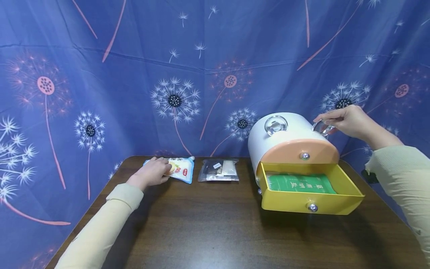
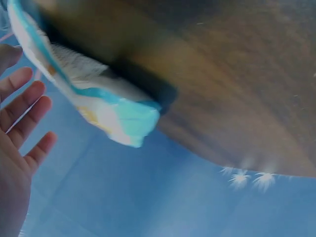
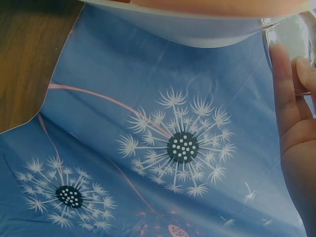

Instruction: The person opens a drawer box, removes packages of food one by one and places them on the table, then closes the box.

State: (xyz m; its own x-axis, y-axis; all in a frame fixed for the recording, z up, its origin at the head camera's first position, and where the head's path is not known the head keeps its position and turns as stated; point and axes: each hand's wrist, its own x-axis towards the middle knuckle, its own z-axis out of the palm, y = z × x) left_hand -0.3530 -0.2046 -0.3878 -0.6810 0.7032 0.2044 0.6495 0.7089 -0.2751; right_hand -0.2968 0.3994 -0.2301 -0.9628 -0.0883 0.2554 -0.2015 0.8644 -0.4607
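Observation:
At the back left of the table lies a blue and white spouted pouch (image 1: 183, 168), with my left hand (image 1: 153, 172) over its left part. In the left wrist view the fingers of that hand are spread and fairly straight beside the pouch (image 2: 91, 94). My right hand (image 1: 347, 119) grips the right one of two shiny round silver ears (image 1: 321, 128) on top of a white domed drawer box (image 1: 285, 125). Its yellow lower drawer (image 1: 310, 203) stands pulled out, with a green salt packet (image 1: 300, 184) inside. The orange upper drawer (image 1: 295, 151) is closed.
A clear plastic bag (image 1: 218, 170) with pale items inside lies between the pouch and the box. The brown wooden table (image 1: 208, 228) has its back edge close to a blue dandelion-print curtain (image 1: 141, 74). A dark object (image 1: 369, 176) shows behind the right sleeve.

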